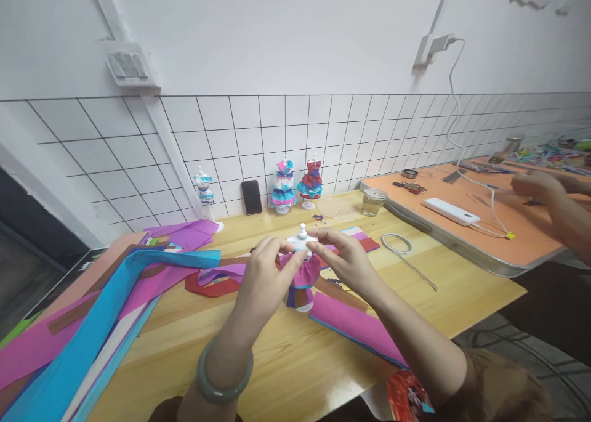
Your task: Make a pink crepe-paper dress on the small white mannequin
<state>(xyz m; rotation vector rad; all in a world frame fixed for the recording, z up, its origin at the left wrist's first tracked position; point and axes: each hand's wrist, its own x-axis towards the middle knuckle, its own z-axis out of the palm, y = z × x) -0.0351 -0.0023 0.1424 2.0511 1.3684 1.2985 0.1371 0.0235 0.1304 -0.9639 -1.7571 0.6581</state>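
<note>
A miniature white dress form stands upright on the table in front of me, wearing a gathered pink skirt over brown and purple pieces. My left hand is closed on its left side, thumb and fingers at the upper body. From the other side my right hand pinches the form near the shoulder with thumb and forefinger. The fingers hide part of the bodice. Just right of the form's base lies a folded pink strip with a blue edge.
Long coloured strips cover the left of the wooden table. Dressed forms and a black phone line the tiled wall. A glass jar and a tape roll lie right. Another person's hand is over the orange table.
</note>
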